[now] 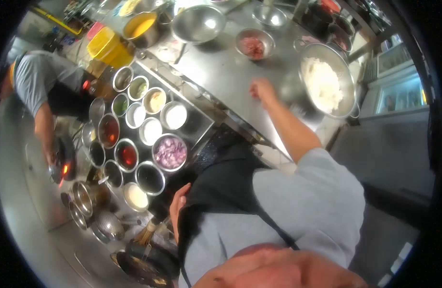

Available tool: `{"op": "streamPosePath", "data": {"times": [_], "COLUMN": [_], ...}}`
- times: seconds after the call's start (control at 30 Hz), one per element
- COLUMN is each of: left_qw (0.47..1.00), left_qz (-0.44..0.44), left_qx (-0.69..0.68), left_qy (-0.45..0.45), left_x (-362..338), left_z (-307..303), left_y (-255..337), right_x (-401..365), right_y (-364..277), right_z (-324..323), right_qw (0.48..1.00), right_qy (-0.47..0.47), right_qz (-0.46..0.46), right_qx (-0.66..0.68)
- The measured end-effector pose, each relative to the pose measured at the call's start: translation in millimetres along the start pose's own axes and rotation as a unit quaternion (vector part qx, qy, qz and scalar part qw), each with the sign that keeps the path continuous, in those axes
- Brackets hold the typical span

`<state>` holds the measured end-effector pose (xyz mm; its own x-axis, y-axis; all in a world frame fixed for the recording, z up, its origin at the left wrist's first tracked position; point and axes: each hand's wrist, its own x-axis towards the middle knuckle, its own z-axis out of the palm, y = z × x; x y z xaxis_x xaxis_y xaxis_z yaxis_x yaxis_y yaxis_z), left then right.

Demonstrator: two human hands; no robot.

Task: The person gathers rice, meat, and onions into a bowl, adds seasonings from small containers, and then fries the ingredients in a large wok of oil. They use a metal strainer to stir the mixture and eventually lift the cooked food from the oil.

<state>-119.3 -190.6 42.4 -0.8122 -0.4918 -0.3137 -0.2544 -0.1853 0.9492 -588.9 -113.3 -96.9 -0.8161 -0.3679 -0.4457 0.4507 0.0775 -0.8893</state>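
Observation:
My right hand [263, 92] is stretched over the steel counter [216, 67], its fingers curled closed. A small reddish patch shows at the fingertips, too small to name. Beyond it stands a metal bowl of raw red meat [252, 48]. To the right of this hand is a large colander [346, 86] holding white food, perhaps rice or noodles [322, 84]. My left hand [178, 209] hangs low beside my black apron [221, 187], partly hidden by it. Its visible fingers are extended, with nothing seen in them. Nearest to it are a bowl of chopped purple onion [170, 152] and a pot of creamy white stuff [135, 197].
Several metal pots of sauces and seasonings [127, 154] crowd the left station. A co-worker [43, 81] stands there near a flame [65, 169]. A wok [144, 269] sits low left. An empty steel bowl [198, 24] and a yellow bin [108, 47] are farther back.

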Motion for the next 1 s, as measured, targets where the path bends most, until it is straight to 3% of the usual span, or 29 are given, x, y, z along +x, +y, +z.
{"op": "streamPosePath", "data": {"times": [0.07,0.17,0.23,0.47,0.6,0.7,0.77,0.8,0.87,0.9,0.93,0.97,1.0], "left_qw": [0.992,0.989,0.987,0.980,0.983,0.991,0.996,0.996,0.999,1.000,1.000,1.000,0.998], "left_qz": [-0.034,-0.071,-0.070,-0.065,-0.049,-0.086,-0.038,-0.067,-0.033,-0.009,0.017,0.020,0.057], "left_qx": [0.032,0.048,0.083,0.155,0.140,0.043,0.032,-0.016,-0.009,-0.001,0.016,0.011,0.009], "left_qy": [0.118,0.124,0.118,0.105,0.105,0.097,0.068,0.050,0.029,-0.001,-0.020,-0.013,-0.023], "left_x": [22.2,47.4,61.3,84.9,86.6,86.3,84.4,81.9,78.1,76.1,74.9,73.3,70.1], "left_z": [18.6,17.8,25.8,31.9,24.7,22.4,25.6,27.5,28.6,28.0,23.7,22.3,21.4], "left_y": [23.8,17.0,33.9,41.7,21.4,20.0,25.1,31.7,44.1,46.5,40.7,32.9,23.4], "right_x": [33.8,63.0,73.0,72.7,54.1,40.8,22.2,16.3,7.7,5.1,2.7,-7.5,-19.2], "right_y": [-21.6,-52.6,-62.1,-52.9,-45.8,-38.0,-53.8,-54.7,-47.5,-42.1,-39.4,-48.5,-58.5], "right_z": [-3.8,9.3,15.5,-15.9,-37.0,-49.8,-43.8,-43.3,-44.1,-44.3,-42.3,-32.1,-18.9], "right_qw": [0.999,0.993,0.987,0.994,0.998,0.999,0.995,0.993,0.989,0.934,0.818,0.817,0.798], "right_qy": [0.031,0.070,0.115,0.085,0.050,0.023,0.088,0.115,0.136,0.203,0.258,0.251,0.184], "right_qz": [0.013,0.020,0.019,-0.019,0.003,-0.001,0.021,-0.001,-0.023,-0.191,-0.350,-0.356,-0.441], "right_qx": [0.028,0.094,0.113,0.066,0.033,0.025,-0.030,-0.042,-0.055,-0.224,-0.377,-0.379,-0.367]}}
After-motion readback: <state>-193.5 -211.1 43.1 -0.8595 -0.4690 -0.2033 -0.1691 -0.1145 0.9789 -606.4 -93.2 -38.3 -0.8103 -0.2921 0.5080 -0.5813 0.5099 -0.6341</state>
